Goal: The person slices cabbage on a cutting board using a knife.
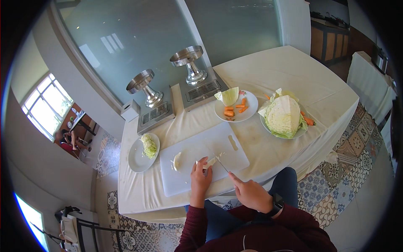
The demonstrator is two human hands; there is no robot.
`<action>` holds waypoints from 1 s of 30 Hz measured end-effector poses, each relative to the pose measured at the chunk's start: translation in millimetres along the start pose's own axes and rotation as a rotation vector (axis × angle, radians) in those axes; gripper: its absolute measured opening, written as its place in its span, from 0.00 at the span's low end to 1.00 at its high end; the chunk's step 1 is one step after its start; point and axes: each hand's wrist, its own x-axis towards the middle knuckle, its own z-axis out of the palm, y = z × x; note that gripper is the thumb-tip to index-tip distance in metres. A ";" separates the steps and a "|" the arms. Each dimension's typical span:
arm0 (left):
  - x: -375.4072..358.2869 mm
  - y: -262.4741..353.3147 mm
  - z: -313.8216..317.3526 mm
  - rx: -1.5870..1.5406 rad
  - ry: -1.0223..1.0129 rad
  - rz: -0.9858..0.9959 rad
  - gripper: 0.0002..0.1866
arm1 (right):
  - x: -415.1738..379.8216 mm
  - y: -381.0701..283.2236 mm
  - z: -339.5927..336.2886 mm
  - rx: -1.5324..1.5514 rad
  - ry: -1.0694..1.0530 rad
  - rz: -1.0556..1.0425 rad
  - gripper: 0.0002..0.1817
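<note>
My right hand (252,194) grips a knife (221,163), index finger laid along its spine, the blade pointing up and left over the white cutting board (191,145). Pressed under the curled fingers of my left hand (201,176) is a pale piece of cabbage (207,164), mostly hidden, close to the blade. Small shreds lie around the knife. Another cabbage slice (177,161) rests at the left of the board. Beyond the board's left edge, a white plate (136,158) holds a heap of shredded cabbage (148,145).
A plate (231,116) behind the board carries carrot pieces (241,106) and a cabbage leaf (229,96). At right, a large cabbage (283,114) sits on another plate, a carrot (309,121) beside it. Two metal stands (153,98) (195,75) line the back. Someone sits far left.
</note>
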 end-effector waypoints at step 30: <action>-1.0 0.9 -2.2 -0.072 0.012 -0.063 0.22 | 1.4 2.7 -16.3 0.081 -0.035 0.041 0.29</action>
